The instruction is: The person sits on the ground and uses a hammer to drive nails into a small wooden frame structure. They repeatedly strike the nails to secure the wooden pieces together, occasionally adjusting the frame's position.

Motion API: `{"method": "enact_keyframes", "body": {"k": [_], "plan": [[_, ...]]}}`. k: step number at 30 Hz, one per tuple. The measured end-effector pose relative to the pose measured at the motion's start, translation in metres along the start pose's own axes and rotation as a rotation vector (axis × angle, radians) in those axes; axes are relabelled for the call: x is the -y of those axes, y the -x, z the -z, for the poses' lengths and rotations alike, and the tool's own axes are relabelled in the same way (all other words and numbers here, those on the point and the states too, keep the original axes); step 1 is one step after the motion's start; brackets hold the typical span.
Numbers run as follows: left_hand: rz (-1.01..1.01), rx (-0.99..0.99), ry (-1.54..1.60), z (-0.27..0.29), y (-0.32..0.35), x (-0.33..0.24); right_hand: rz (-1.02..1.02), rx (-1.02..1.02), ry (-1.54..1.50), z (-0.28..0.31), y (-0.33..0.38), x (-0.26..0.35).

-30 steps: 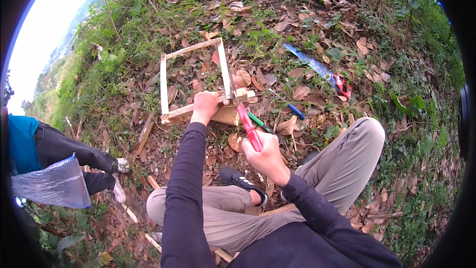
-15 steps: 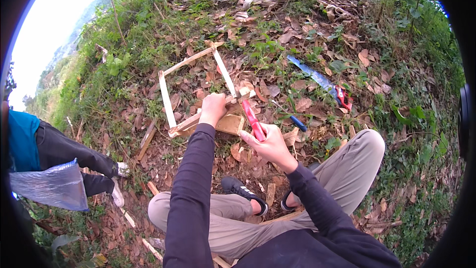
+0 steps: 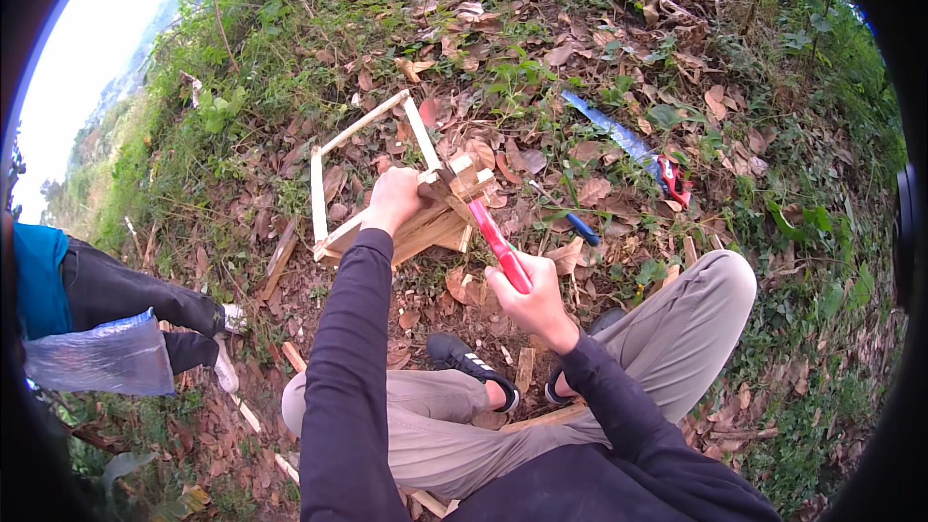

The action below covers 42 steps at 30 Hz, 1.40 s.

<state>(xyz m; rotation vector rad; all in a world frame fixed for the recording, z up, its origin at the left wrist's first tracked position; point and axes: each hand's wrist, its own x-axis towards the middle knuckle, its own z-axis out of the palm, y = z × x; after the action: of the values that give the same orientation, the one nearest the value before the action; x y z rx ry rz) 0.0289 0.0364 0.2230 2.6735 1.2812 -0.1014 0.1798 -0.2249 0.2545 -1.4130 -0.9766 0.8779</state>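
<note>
My left hand (image 3: 392,199) is closed round the near bar of a four-sided wooden frame (image 3: 317,195), close to its right corner. In my right hand (image 3: 535,305) is a hammer (image 3: 498,244) with a red handle. Its dark metal head is at that same corner, among short wood ends; whether it touches the wood, I cannot tell. Beneath the near bar lies a wider piece of pale wood (image 3: 430,232), partly hidden by my left hand.
To the right lie a handsaw (image 3: 623,142) with a red handle and a blue-handled screwdriver-like tool (image 3: 578,226). Another person's legs (image 3: 135,295) and a plastic bag (image 3: 101,356) show at the left. Wood strips (image 3: 281,256) lie on leafy ground around my shoes (image 3: 469,367).
The frame has shifted and tilted, its right corner now raised a little. My left hand moved slightly left and up with it. My right hand moved a little right and down.
</note>
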Motion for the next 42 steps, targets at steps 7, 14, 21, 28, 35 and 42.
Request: {"method": "enact_keyframes", "body": {"k": [7,14,21,28,35,42], "plan": [[0.002,-0.109,-0.111,-0.015,-0.005,0.009,0.023,0.062,0.054,0.011,0.011,0.022],[0.018,-0.086,-0.132,-0.014,0.006,-0.007,0.002,0.092,0.081,0.037,0.008,0.041],[-0.067,-0.056,-0.107,-0.005,0.006,-0.007,0.033,0.032,0.036,0.035,0.045,0.016],[-0.038,-0.14,0.007,0.027,0.01,0.007,0.072,0.125,0.023,0.036,0.024,0.026],[0.108,-0.129,-0.101,0.001,-0.004,0.021,0.056,0.06,0.061,0.012,-0.004,-0.003],[0.048,-0.176,0.005,0.009,0.002,0.029,0.051,0.124,0.085,0.018,0.011,0.006]]}}
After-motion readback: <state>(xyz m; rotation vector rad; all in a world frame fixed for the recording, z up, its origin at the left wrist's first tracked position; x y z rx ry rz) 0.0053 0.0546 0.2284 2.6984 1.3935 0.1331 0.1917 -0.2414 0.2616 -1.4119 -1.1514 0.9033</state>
